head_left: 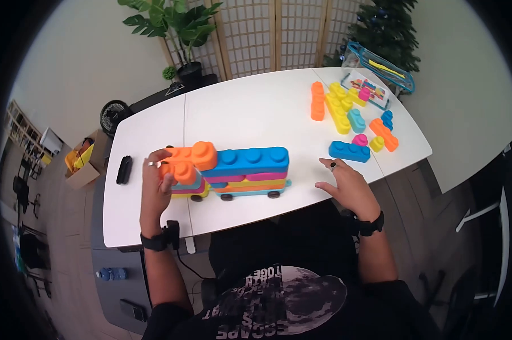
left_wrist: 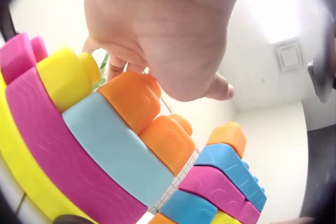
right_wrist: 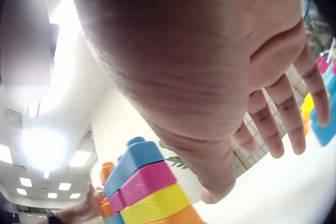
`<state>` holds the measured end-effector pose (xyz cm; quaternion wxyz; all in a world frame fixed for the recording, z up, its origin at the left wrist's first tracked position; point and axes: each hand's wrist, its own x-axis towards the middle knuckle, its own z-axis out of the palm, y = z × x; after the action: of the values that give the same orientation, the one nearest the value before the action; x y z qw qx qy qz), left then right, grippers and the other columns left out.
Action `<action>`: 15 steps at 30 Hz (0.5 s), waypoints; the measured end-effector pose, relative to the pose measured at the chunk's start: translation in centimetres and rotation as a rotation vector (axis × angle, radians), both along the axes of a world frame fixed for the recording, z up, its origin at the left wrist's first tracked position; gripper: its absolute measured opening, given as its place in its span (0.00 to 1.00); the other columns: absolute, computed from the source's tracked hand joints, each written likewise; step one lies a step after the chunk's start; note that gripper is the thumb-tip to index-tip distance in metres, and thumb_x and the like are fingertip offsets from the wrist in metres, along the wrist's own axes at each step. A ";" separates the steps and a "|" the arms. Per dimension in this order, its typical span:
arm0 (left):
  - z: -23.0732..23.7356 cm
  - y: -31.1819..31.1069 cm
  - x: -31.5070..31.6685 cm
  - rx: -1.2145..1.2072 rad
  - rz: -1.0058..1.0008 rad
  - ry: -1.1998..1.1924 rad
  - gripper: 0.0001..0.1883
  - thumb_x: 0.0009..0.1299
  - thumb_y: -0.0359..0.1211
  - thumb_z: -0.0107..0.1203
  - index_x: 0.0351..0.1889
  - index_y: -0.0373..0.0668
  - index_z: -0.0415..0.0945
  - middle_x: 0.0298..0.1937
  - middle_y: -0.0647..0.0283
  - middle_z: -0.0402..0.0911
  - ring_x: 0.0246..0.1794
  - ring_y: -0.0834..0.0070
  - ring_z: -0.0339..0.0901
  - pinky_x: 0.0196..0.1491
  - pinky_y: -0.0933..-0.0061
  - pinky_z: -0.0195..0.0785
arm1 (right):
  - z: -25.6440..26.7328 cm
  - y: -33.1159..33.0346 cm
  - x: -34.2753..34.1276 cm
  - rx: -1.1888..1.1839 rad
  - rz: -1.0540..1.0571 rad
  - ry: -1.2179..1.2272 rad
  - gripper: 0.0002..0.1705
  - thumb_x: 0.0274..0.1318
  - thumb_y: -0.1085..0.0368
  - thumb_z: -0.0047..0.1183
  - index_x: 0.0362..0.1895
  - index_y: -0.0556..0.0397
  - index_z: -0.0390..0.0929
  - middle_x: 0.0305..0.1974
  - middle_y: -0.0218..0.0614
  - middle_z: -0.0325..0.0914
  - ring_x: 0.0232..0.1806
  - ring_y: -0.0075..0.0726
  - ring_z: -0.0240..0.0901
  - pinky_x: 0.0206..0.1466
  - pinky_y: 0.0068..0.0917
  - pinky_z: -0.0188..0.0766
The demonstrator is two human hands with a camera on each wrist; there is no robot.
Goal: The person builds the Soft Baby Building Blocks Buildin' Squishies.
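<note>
Head view: your left hand (head_left: 155, 190) reaches over the left end of a wheeled block vehicle (head_left: 256, 184), which stands upright on the left half of the white table (head_left: 239, 113). Its fingers bend over the orange blocks (head_left: 204, 156) at the top of that end; you cannot tell whether they grip them or merely rest there. A long blue block (head_left: 250, 164) tops the right section, above magenta, yellow and orange layers and a light blue base with dark wheels. Your right hand (head_left: 353, 188) hovers above the table's near edge, thumb and fingers extended and spread apart, holding nothing. Just beyond its fingertips lies a loose blue block (head_left: 349, 151); farther off, near the table's right end, are yellow blocks (head_left: 338, 113), a small magenta block (head_left: 359, 139) and a printed card (head_left: 380, 93).

Left wrist view: your palm is above the stack, its thumb held out to one side and its fingers partly hidden behind the blocks. A yellow block (left_wrist: 68, 79) sits beside the light blue tier (left_wrist: 115, 145).

Right wrist view: your straight fingers stand apart from the vehicle.
</note>
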<state>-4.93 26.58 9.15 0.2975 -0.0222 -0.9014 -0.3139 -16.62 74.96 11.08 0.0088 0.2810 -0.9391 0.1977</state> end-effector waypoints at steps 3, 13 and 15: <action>1.3 0.9 0.8 -0.013 0.093 0.019 0.39 0.80 0.63 0.57 0.64 0.33 0.75 0.61 0.47 0.81 0.66 0.51 0.78 0.70 0.55 0.70 | -1.7 2.2 -1.6 0.038 -0.030 0.067 0.27 0.67 0.52 0.70 0.60 0.57 0.86 0.58 0.46 0.84 0.58 0.57 0.83 0.59 0.46 0.80; 4.9 9.6 1.9 -0.083 0.096 0.167 0.41 0.74 0.62 0.62 0.77 0.49 0.73 0.71 0.59 0.81 0.78 0.53 0.71 0.86 0.29 0.33 | 3.6 -10.0 -17.4 -0.148 0.554 -0.049 0.26 0.72 0.54 0.66 0.69 0.45 0.81 0.52 0.43 0.84 0.55 0.49 0.83 0.60 0.43 0.81; 5.9 10.2 2.4 -0.139 0.186 0.081 0.44 0.72 0.67 0.62 0.80 0.56 0.72 0.75 0.59 0.78 0.83 0.51 0.64 0.84 0.24 0.32 | 3.0 -14.1 -18.3 0.018 0.686 0.033 0.28 0.73 0.53 0.65 0.73 0.41 0.78 0.57 0.41 0.82 0.59 0.49 0.83 0.62 0.42 0.81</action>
<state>-2.55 36.79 15.03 0.3594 0.0283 -0.9064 -0.2203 -34.96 60.90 14.12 -0.0453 0.5838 -0.7913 0.1763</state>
